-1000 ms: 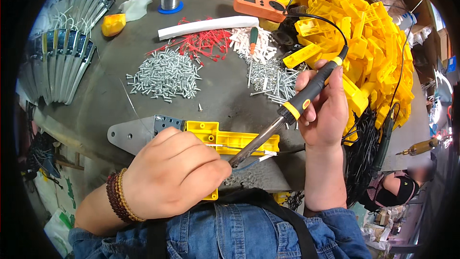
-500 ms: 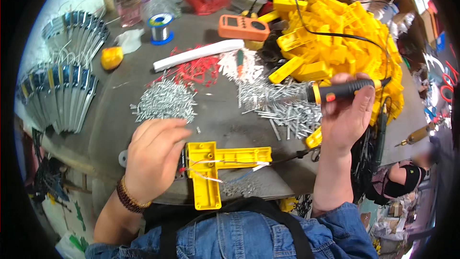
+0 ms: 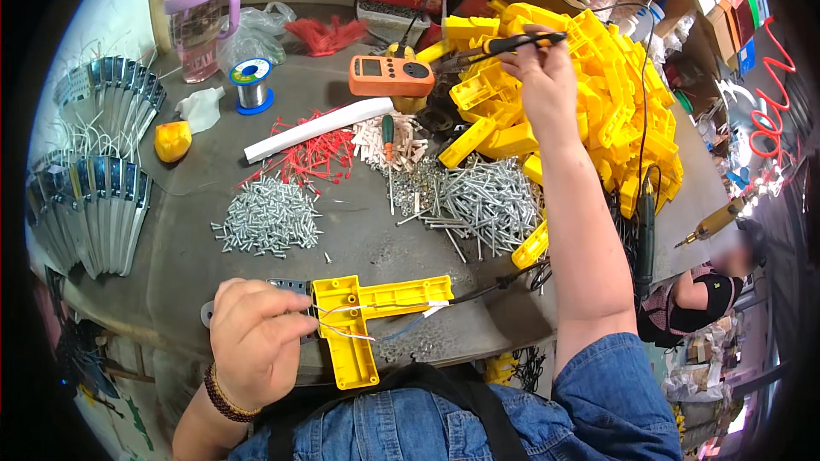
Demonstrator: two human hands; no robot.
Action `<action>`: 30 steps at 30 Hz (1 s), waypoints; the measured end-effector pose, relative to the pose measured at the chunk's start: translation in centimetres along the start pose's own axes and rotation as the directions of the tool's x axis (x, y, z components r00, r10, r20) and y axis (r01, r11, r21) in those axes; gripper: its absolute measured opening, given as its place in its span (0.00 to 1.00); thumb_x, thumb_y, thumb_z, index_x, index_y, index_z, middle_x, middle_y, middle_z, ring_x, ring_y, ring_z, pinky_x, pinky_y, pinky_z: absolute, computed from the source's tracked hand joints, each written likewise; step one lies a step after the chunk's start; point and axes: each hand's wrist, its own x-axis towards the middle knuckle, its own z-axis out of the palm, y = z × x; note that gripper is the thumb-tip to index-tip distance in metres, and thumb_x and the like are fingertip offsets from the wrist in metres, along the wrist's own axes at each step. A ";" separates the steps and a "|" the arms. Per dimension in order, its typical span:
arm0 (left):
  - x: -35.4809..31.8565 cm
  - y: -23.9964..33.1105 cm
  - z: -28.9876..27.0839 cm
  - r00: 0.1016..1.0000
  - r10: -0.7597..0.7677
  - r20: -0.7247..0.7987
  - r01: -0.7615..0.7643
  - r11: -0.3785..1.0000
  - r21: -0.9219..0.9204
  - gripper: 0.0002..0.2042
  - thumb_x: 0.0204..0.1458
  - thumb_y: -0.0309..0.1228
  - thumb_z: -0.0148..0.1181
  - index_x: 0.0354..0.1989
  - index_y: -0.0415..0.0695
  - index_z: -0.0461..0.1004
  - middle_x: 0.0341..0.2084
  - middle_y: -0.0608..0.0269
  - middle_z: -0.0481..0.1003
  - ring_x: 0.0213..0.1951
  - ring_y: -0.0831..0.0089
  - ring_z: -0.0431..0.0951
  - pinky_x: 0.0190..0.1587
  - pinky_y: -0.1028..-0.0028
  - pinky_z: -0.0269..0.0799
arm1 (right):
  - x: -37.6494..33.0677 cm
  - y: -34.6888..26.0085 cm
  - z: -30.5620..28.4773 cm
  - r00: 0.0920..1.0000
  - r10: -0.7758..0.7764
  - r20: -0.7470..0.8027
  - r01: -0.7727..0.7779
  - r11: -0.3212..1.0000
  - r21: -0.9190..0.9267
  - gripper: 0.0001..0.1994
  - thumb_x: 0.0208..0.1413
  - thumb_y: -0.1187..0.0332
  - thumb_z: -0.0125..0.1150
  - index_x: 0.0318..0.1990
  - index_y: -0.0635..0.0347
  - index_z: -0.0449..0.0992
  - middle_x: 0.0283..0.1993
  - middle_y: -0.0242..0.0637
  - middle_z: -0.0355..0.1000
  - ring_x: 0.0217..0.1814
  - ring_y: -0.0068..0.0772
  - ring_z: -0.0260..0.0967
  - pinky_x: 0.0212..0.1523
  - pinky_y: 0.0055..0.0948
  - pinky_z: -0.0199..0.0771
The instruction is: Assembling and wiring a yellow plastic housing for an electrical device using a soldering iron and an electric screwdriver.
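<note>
Out over the far side of the bench, my right hand (image 3: 542, 77) grips the black handle of a soldering iron (image 3: 495, 45), its front end pointing left beside the yellow pile. My left hand (image 3: 256, 333) is closed with bent fingers at the left edge of a yellow T-shaped plastic housing (image 3: 342, 343). Thin red and white wires (image 3: 346, 311) run from near those fingertips across the open housing; what the fingers pinch is hidden. A dark perforated metal piece (image 3: 289, 285) shows behind the left fingers. A black cable (image 3: 487, 289) leaves the housing's right arm.
Beyond the housing lie short screws (image 3: 269, 218), long screws (image 3: 491, 196), red leads (image 3: 316, 154) and a white strip (image 3: 316, 130). Farther back stand an orange meter (image 3: 391, 76), a solder spool (image 3: 253, 90) and a bottle (image 3: 196, 30). Yellow housings (image 3: 615, 85) fill the right; metal blades (image 3: 90, 205) the left.
My right hand has carried the soldering iron away to the far side, beside the yellow pile. My left hand stays by the housing. The whole view has shifted a little.
</note>
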 end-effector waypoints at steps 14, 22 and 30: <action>1.5 2.4 1.4 0.979 -0.025 0.203 0.009 0.997 0.080 0.08 0.37 0.26 0.66 0.28 0.45 0.76 0.45 0.61 0.77 0.49 0.56 0.74 0.51 0.55 0.66 | -9.3 -6.1 -2.8 0.923 -0.064 0.379 0.234 0.876 -0.422 0.15 0.50 0.77 0.65 0.48 0.60 0.76 0.44 0.41 0.74 0.38 0.41 0.73 0.41 0.34 0.74; 0.9 1.2 2.3 0.995 0.024 0.098 -0.030 0.997 0.067 0.09 0.37 0.28 0.70 0.27 0.43 0.76 0.44 0.61 0.78 0.49 0.56 0.74 0.50 0.56 0.67 | -17.6 -8.7 -3.1 0.578 0.138 0.804 -0.073 0.990 -0.118 0.07 0.52 0.73 0.68 0.36 0.61 0.76 0.34 0.38 0.72 0.36 0.41 0.71 0.36 0.33 0.71; 0.3 1.2 3.0 0.993 -0.009 0.120 0.006 0.999 0.032 0.08 0.41 0.27 0.67 0.27 0.42 0.74 0.44 0.61 0.76 0.49 0.59 0.74 0.52 0.57 0.66 | -18.5 -8.4 -0.7 0.638 0.214 0.740 -0.007 0.962 -0.272 0.07 0.48 0.70 0.73 0.32 0.60 0.80 0.27 0.35 0.71 0.29 0.33 0.71 0.28 0.30 0.69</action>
